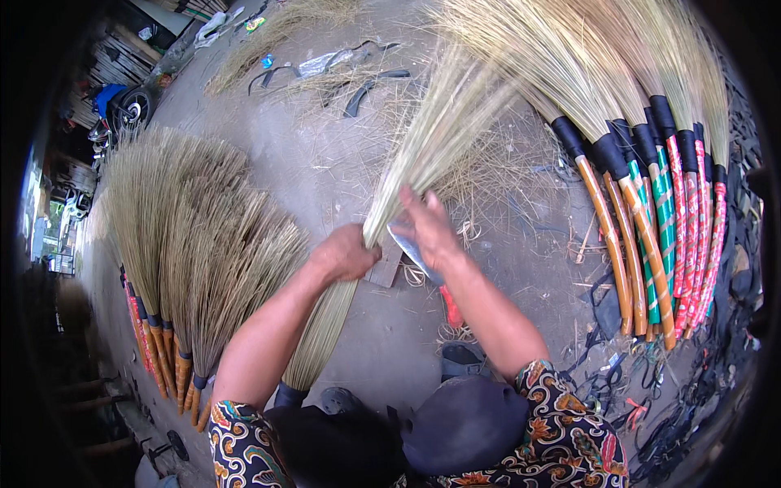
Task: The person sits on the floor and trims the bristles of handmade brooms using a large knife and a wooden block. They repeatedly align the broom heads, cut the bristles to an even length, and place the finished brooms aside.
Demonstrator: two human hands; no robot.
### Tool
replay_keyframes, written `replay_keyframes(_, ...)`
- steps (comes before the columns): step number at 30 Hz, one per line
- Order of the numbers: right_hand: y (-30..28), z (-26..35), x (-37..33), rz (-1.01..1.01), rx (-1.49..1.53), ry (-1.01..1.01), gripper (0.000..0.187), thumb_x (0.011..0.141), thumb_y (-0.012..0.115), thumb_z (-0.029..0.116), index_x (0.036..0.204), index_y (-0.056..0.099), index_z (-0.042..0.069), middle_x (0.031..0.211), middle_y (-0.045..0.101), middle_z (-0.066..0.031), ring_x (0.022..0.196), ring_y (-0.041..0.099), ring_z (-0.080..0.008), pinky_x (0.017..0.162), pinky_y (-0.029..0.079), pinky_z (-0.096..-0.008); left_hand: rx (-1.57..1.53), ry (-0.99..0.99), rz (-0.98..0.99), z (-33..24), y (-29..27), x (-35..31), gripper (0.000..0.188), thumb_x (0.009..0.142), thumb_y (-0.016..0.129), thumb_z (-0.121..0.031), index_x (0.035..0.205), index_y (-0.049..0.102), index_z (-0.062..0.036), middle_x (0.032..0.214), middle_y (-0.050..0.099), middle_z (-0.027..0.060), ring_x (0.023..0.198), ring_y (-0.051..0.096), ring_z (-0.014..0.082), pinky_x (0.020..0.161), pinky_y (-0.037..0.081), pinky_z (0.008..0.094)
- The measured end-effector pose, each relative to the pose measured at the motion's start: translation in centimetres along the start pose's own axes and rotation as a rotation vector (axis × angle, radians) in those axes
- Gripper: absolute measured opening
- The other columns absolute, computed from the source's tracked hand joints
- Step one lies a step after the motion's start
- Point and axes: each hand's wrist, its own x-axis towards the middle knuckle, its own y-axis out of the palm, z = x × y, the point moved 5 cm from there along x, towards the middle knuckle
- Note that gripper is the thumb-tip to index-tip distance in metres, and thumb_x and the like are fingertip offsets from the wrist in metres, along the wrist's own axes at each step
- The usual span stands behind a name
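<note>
A broom of long pale straw bristles (329, 325) slants up from a dark binding between my knees. My left hand (347, 253) is wrapped round the middle of its bristles. Above that grip the bristle ends (443, 122) fan out toward the upper right, slightly blurred. My right hand (429, 230) has its fingers apart beside the bristles, just right of my left hand; whether it touches them is hard to tell. Below my right hand and wrist is a knife with a grey blade (413, 254) and a red handle (451, 307), partly hidden. A small wooden block (384, 272) lies under the broom.
Finished-looking brooms (187, 236) stand in a row at left. More brooms with striped handles (643, 244) lie at right. Loose straw (496, 163) and black strips (366, 91) litter the floor ahead. Dark strips heap (691, 423) at lower right. A motorbike wheel (134, 106) shows far left.
</note>
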Motion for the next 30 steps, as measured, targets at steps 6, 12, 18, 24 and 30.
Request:
replay_keyframes(6, -0.9, -2.9, 1.0, -0.129, 0.252, 0.153, 0.045, 0.106, 0.051, 0.017, 0.144, 0.049, -0.006, 0.105, 0.071, -0.0207, 0.095, 0.075, -0.0299, 0.082, 0.064, -0.0425, -0.102, 0.008, 0.197, 2.3, 5.9, -4.2, 0.046, 0.094, 0.066, -0.027, 0.123, 0.060, 0.0071, 0.097, 0.072, 0.0329, 0.092, 0.072, 0.0481, 0.088, 0.056, 0.0545)
replay_keyframes(12, -1.5, -9.9, -4.8, 0.080, -0.756, -0.126, 0.062, 0.103, 0.063, 0.039, 0.147, 0.050, -0.004, 0.133, 0.063, -0.0257, 0.122, 0.063, -0.0360, 0.106, 0.048, -0.0463, -0.084, 0.038, -0.058, 4.5, 10.6, -1.5, 0.044, 0.106, 0.055, -0.032, 0.125, 0.047, 0.0065, 0.091, 0.069, 0.0366, 0.088, 0.068, 0.0558, 0.077, 0.054, 0.0627)
replay_keyframes(18, -12.9, -11.9, -7.2, -0.080, -1.601, 0.040, 0.062, 0.088, 0.082, 0.036, 0.128, 0.057, -0.004, 0.112, 0.066, -0.0240, 0.114, 0.063, -0.0370, 0.100, 0.048, -0.0486, -0.053, -0.139, -0.017, 11.5, 11.5, 2.6, 0.069, 0.108, 0.037, -0.060, 0.121, 0.057, 0.0048, 0.109, 0.070, 0.0330, 0.108, 0.067, 0.0501, 0.093, 0.051, 0.0588)
replay_keyframes(24, -14.4, -11.7, -11.4, -0.046, -0.565, 0.389, 0.037, 0.097, 0.073, 0.018, 0.123, 0.055, 0.001, 0.074, 0.063, -0.0065, 0.062, 0.065, -0.0160, 0.057, 0.053, -0.0330, -0.092, -0.185, -0.023, 15.1, 12.9, 5.1, 0.075, 0.108, 0.034, -0.063, 0.119, 0.062, 0.0055, 0.110, 0.070, 0.0322, 0.109, 0.067, 0.0487, 0.095, 0.051, 0.0555)
replay_keyframes(30, -10.8, -6.5, -14.6, -0.177, -0.846, -0.055, 0.024, 0.107, 0.059, 0.019, 0.123, 0.056, 0.003, 0.073, 0.062, -0.0047, 0.058, 0.062, -0.0129, 0.054, 0.050, -0.0326, -0.036, -0.139, 0.011, 16.1, 13.7, 6.3, 0.078, 0.108, 0.032, -0.064, 0.119, 0.066, 0.0058, 0.107, 0.071, 0.0314, 0.106, 0.068, 0.0479, 0.095, 0.052, 0.0538)
